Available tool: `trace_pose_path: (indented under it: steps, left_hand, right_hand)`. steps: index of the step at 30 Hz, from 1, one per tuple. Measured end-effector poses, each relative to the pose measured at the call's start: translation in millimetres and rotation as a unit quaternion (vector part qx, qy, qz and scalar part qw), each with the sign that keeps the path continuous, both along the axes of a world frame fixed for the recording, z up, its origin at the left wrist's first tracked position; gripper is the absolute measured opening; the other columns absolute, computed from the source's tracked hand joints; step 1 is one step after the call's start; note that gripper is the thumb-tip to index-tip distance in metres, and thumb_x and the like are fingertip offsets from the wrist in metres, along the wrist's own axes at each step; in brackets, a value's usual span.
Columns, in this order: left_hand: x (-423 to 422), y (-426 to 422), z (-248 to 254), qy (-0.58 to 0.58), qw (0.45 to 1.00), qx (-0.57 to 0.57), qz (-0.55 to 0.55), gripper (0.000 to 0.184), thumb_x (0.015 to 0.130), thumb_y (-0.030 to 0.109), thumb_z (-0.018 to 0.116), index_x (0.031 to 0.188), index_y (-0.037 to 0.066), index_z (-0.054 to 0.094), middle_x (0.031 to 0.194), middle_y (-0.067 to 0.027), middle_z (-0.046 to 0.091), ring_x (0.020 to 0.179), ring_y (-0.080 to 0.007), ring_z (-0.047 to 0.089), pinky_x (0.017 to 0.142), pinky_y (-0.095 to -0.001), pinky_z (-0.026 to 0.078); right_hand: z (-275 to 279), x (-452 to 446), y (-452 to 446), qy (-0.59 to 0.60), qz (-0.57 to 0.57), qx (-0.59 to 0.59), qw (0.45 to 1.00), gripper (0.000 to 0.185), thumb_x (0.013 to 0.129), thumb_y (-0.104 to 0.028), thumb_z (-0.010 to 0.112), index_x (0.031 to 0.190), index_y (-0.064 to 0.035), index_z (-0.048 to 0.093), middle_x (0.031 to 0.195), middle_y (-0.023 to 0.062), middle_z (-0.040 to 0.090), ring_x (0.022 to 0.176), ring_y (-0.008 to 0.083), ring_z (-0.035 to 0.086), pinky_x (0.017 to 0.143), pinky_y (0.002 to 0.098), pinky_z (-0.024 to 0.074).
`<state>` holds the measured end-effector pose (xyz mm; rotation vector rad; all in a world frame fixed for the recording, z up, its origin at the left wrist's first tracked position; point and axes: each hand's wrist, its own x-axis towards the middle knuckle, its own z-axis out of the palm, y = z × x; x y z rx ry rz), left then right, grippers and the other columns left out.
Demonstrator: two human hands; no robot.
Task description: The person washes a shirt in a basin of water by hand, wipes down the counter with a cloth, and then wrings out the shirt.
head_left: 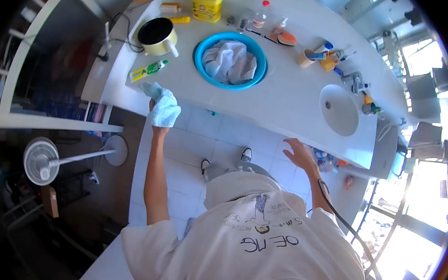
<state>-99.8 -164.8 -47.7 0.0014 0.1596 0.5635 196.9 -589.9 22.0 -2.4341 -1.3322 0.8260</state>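
A crumpled light blue cloth (pixel 165 108) is in my left hand (pixel 159 130), at the front left edge of the counter (pixel 283 100). The cloth hides most of that hand's fingers. My right hand (pixel 301 154) hangs in front of the counter's edge with its fingers apart and nothing in them. Nearest to the cloth lies a green and yellow tube (pixel 148 70). Further back on the counter stands a blue basin (pixel 198 69) with white fabric (pixel 228 63) bunched up inside it.
A cream pot (pixel 169 40) and a yellow jug (pixel 207 5) stand at the back left. Bottles, an orange brush (pixel 287 39) and a cup (pixel 305 60) line the back. On the right is a sink (pixel 339 119) with a faucet (pixel 359 85). A white fan (pixel 41 160) stands left.
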Motion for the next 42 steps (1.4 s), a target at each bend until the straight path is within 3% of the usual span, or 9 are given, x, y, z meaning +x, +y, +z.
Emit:
trace_pose_path:
  steps: [3,4,5,7,13,23,27,33,42]
  left_hand:
    - [20,22,-17,0.118,0.968,0.217,-0.053,0.028,0.091,0.017,0.051,0.117,0.004,0.052,0.105,-0.0090,0.056,0.088,-0.0192,0.059,0.073,-0.0353,0.052]
    - [30,5,20,0.317,0.861,0.397,0.011,0.030,0.092,0.016,0.049,0.118,0.003,0.052,0.113,-0.0099,0.055,0.096,-0.0219,0.059,0.080,-0.0339,0.050]
    - [37,7,12,0.469,0.693,0.545,0.050,0.038,0.085,0.014,0.056,0.121,0.004,0.051,0.120,-0.0116,0.054,0.106,-0.0287,0.056,0.089,-0.0375,0.047]
    - [36,26,-3,0.347,0.141,0.917,0.139,0.049,0.073,0.009,0.066,0.119,0.005,0.051,0.123,-0.0145,0.053,0.110,-0.0346,0.054,0.094,-0.0432,0.044]
    - [61,52,-68,0.423,0.168,0.890,-0.032,0.067,0.063,0.009,0.074,0.123,0.006,0.043,0.137,-0.0152,0.039,0.128,-0.0400,0.036,0.106,-0.0496,0.029]
    - [67,90,-42,0.523,0.019,0.835,-0.169,0.100,0.061,0.025,0.078,0.142,0.002,0.024,0.149,-0.0195,0.023,0.141,-0.0361,0.014,0.111,-0.0519,0.018]
    - [72,99,-68,0.463,0.132,0.871,-0.098,0.100,0.060,0.026,0.077,0.141,-0.001,0.024,0.147,-0.0253,0.023,0.139,-0.0391,0.019,0.110,-0.0521,0.019]
    - [92,62,-66,0.455,0.197,0.866,-0.057,0.101,0.062,0.031,0.079,0.140,-0.001,0.023,0.146,-0.0279,0.021,0.137,-0.0439,0.018,0.109,-0.0548,0.021]
    - [191,-119,-79,0.518,0.173,0.837,-0.034,0.105,0.055,0.031,0.082,0.136,-0.005,0.027,0.141,-0.0326,0.027,0.135,-0.0449,0.023,0.112,-0.0516,0.020]
  right_hand:
    - [-15,14,-37,0.004,-0.033,-0.020,0.999,0.037,0.084,-0.021,0.062,0.119,-0.0095,0.056,0.118,0.0156,0.056,0.106,0.0356,0.055,0.089,0.0430,0.0455]
    - [-17,16,-46,-0.003,-0.034,-0.042,0.999,0.037,0.084,-0.021,0.062,0.119,-0.0097,0.056,0.118,0.0157,0.056,0.105,0.0357,0.055,0.088,0.0431,0.0457]
    - [-19,22,-52,-0.014,-0.034,-0.062,0.997,0.037,0.084,-0.021,0.062,0.118,-0.0099,0.056,0.118,0.0157,0.055,0.105,0.0358,0.055,0.088,0.0433,0.0458]
    - [-29,22,-61,0.002,-0.048,-0.074,0.996,0.038,0.083,-0.023,0.063,0.119,-0.0111,0.056,0.118,0.0145,0.055,0.105,0.0343,0.056,0.088,0.0431,0.0460]
    - [-31,2,-40,0.041,-0.048,-0.210,0.976,0.037,0.084,-0.024,0.062,0.119,-0.0122,0.056,0.115,0.0124,0.057,0.101,0.0297,0.059,0.087,0.0415,0.0474]
    - [-28,-40,60,0.161,-0.134,-0.149,0.966,0.036,0.087,-0.026,0.059,0.120,-0.0126,0.055,0.112,0.0119,0.060,0.098,0.0275,0.061,0.084,0.0397,0.0491]
    - [-24,-44,66,0.153,-0.160,-0.149,0.964,0.035,0.086,-0.024,0.059,0.119,-0.0126,0.056,0.112,0.0113,0.061,0.098,0.0275,0.061,0.084,0.0398,0.0487]
    - [-36,-45,38,0.135,-0.135,-0.159,0.969,0.033,0.087,-0.021,0.058,0.119,-0.0105,0.056,0.110,0.0115,0.061,0.096,0.0253,0.062,0.082,0.0378,0.0502]
    - [-50,-10,-48,0.152,-0.142,-0.111,0.972,0.034,0.087,-0.023,0.058,0.118,-0.0099,0.057,0.107,0.0121,0.062,0.098,0.0265,0.061,0.082,0.0383,0.0495]
